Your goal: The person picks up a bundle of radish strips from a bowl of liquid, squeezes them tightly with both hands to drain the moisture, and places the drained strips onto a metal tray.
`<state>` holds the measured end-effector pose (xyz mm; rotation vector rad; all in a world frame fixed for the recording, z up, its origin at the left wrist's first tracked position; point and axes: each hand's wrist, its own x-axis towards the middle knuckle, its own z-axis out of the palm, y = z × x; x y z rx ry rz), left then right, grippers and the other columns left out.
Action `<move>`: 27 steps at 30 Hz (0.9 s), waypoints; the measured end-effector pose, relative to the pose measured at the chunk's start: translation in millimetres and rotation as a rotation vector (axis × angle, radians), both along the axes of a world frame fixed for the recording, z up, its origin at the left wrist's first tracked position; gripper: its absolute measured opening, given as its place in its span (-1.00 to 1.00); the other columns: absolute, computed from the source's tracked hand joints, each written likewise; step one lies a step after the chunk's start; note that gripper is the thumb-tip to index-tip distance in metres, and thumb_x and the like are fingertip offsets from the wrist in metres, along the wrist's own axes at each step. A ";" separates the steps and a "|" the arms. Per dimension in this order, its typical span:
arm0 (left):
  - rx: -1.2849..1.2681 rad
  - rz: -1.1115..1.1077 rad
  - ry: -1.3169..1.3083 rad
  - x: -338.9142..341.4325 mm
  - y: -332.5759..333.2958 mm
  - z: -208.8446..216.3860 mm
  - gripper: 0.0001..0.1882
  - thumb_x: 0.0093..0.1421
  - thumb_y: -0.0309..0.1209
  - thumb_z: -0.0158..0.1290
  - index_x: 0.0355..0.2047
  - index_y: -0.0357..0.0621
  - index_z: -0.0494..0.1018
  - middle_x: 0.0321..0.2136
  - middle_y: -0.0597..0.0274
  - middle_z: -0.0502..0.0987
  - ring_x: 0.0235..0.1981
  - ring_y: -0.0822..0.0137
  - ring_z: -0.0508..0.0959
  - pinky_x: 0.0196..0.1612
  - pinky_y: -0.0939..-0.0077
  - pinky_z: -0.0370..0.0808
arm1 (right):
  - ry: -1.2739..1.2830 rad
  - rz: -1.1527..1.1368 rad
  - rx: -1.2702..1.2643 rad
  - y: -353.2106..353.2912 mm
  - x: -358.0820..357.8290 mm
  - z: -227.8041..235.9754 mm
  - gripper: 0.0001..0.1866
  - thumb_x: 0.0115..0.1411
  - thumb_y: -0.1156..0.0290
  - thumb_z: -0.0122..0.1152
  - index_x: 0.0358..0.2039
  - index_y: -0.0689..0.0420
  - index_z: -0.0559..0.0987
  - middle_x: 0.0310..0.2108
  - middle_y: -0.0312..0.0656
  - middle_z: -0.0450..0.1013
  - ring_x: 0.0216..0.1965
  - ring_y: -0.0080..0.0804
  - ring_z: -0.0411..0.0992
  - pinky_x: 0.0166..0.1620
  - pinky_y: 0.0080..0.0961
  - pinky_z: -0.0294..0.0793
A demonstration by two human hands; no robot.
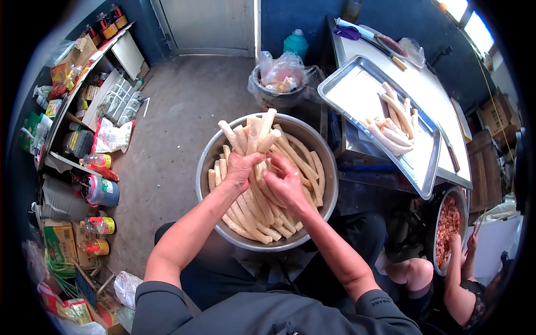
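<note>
Over the large round metal basin (pixel 334 192), my left hand (pixel 243 170) is closed around a bundle of long pale sticks (pixel 254 131). The sticks are cream-coloured, rod-like and cut at the ends, and I cannot tell their exact kind. My right hand (pixel 285 181) grips the bundle from the right side, its fingers curled and partly hidden. The bundle stands upright and fans out above my hands. More of the same pale sticks (pixel 248 215) fill the basin below, lying lengthwise and leaning on its wall.
On the right, a metal tray (pixel 340 84) with more sticks rests on a white table (pixel 435 111) with knives. A co-worker's hands (pixel 463 245) are by a basin of chopped reddish food (pixel 448 223). A bagged bucket (pixel 276 97) stands ahead; shelves (pixel 84 106) and bottles line the left.
</note>
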<state>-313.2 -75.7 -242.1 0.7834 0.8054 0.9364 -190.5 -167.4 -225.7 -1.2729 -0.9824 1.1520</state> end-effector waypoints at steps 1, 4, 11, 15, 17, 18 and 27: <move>0.015 -0.050 -0.003 0.8 -0.6 3.5 -0.57 -0.02 -0.67 0.08 -0.06 -0.33 0.45 -0.19 0.13 0.58 -0.17 0.25 0.59 -0.01 0.43 0.52 | -0.002 -0.112 -0.011 -2.5 5.4 7.6 -0.35 0.14 0.32 0.25 0.21 0.31 0.34 0.09 0.02 0.39 0.18 -0.26 0.32 0.24 -0.38 0.28; 0.088 -0.094 0.049 -1.3 -9.4 20.1 -0.50 -0.05 -0.68 0.11 -0.02 -0.30 0.43 -0.15 0.15 0.56 -0.13 0.27 0.57 -0.01 0.43 0.52 | 0.255 -0.056 0.001 6.6 22.8 2.6 -0.41 0.23 0.21 0.23 0.20 0.23 0.37 0.06 -0.17 0.42 0.08 -0.45 0.36 0.11 -0.49 0.35; 0.137 -0.297 -0.004 -13.7 -2.0 6.1 -0.43 -0.09 -0.60 0.22 0.01 -0.25 0.42 -0.13 0.19 0.55 -0.11 0.33 0.56 0.04 0.44 0.51 | 0.620 -0.016 -0.005 13.8 33.9 18.9 -0.38 0.34 -0.11 -0.08 0.19 0.12 0.37 0.10 -0.21 0.39 0.08 -0.40 0.35 0.15 -0.31 0.28; 0.115 -0.433 0.021 -11.5 -1.5 12.4 -0.39 -0.13 -0.57 0.23 0.03 -0.22 0.43 -0.14 0.23 0.55 -0.11 0.36 0.55 0.07 0.47 0.48 | 0.647 -0.059 0.057 20.5 45.7 17.6 -0.51 0.39 0.07 -0.04 0.17 0.14 0.37 0.09 -0.16 0.42 0.10 -0.36 0.38 0.14 -0.27 0.36; 0.108 -0.462 0.041 -11.1 -2.9 14.8 -0.38 -0.15 -0.57 0.23 0.03 -0.21 0.43 -0.13 0.23 0.55 -0.10 0.36 0.55 0.07 0.47 0.48 | 0.643 -0.108 0.104 22.5 47.1 22.0 -0.61 0.39 0.29 0.03 0.17 0.14 0.37 -0.01 -0.15 0.49 0.03 -0.36 0.46 0.07 -0.35 0.48; 0.101 -0.489 0.058 -10.5 -3.8 14.8 -0.36 -0.16 -0.58 0.23 0.04 -0.21 0.42 -0.12 0.23 0.54 -0.10 0.36 0.55 0.07 0.48 0.48 | 0.644 -0.111 0.102 22.7 47.6 24.1 -0.61 0.39 0.29 0.03 0.17 0.14 0.37 -0.01 -0.15 0.49 0.03 -0.36 0.46 0.07 -0.35 0.48; 0.120 -0.468 0.056 -10.7 -6.3 12.4 -0.34 -0.18 -0.60 0.20 0.05 -0.20 0.41 -0.09 0.22 0.52 -0.05 0.33 0.54 0.11 0.43 0.46 | 0.366 -0.086 0.216 22.1 45.9 26.4 -0.55 0.26 0.47 0.23 0.16 0.20 0.44 0.02 -0.19 0.48 0.04 -0.44 0.45 0.15 -0.47 0.40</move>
